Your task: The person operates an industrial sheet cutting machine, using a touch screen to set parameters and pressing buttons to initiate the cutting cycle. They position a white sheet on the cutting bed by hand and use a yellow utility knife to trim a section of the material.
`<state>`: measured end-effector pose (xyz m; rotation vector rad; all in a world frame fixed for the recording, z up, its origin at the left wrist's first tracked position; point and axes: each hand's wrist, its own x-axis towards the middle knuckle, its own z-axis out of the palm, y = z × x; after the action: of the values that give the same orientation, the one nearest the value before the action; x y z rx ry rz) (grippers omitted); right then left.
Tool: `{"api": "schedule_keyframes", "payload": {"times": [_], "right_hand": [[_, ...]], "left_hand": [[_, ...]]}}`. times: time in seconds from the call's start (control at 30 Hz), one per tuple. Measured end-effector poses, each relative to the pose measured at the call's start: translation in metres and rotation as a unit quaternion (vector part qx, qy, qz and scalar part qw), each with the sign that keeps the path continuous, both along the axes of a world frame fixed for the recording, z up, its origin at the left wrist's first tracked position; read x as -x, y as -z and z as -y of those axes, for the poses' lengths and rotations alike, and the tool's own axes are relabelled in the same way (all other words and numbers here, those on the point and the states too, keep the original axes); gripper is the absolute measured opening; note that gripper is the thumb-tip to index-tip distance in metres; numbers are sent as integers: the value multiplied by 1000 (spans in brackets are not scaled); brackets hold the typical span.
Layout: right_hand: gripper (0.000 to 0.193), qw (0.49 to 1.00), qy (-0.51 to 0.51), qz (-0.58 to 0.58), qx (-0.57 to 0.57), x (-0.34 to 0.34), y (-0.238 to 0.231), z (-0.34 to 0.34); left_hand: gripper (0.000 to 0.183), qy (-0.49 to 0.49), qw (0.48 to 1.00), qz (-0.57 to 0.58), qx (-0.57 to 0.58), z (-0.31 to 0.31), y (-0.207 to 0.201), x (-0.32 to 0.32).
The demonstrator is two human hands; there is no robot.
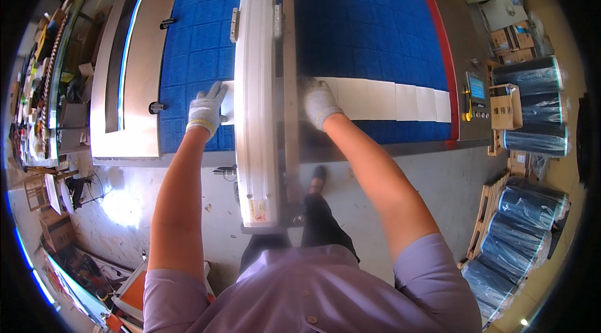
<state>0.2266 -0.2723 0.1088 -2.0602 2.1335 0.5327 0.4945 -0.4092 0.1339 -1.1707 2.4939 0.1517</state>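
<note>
A row of overlapping white sheets (pixel 363 100) runs across the blue bed (pixel 375 26) of a large flat machine, passing under a long pale metal beam (pixel 257 82). My left hand (pixel 208 107), in a light knitted glove, touches the sheets' left end beside the beam, its fingers stretched out and apart. On the beam's other side, my right hand (pixel 320 104), gloved alike, rests on the white sheets with its palm down. Its fingertips are blurred and partly shaded next to the beam's edge; the fingers look laid out flat. The stretch of sheets beneath the beam is hidden.
A red strip (pixel 438 20) edges the bed on the right, near a control panel (pixel 477 92) with a small screen. Wrapped dark rolls (pixel 532 107) and a cardboard box (pixel 506 107) stand farther right. Cluttered shelves (pixel 47 76) line the left. Black clamps (pixel 156 107) sit along the bed's left edge.
</note>
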Motion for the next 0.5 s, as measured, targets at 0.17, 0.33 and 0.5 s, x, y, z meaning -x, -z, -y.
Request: {"api": "schedule_keyframes", "payload": {"times": [0.17, 0.33, 0.5], "right_hand": [[55, 1000, 8, 15, -18, -23, -11, 8], [55, 1000, -11, 2, -20, -28, -16, 8], [85, 996, -26, -50, 70, -9, 25, 2]], "left_hand": [[91, 23, 999, -28, 27, 1, 4, -10], [92, 25, 996, -77, 21, 6, 15, -23], [94, 47, 998, -40, 15, 12, 19, -7]]}}
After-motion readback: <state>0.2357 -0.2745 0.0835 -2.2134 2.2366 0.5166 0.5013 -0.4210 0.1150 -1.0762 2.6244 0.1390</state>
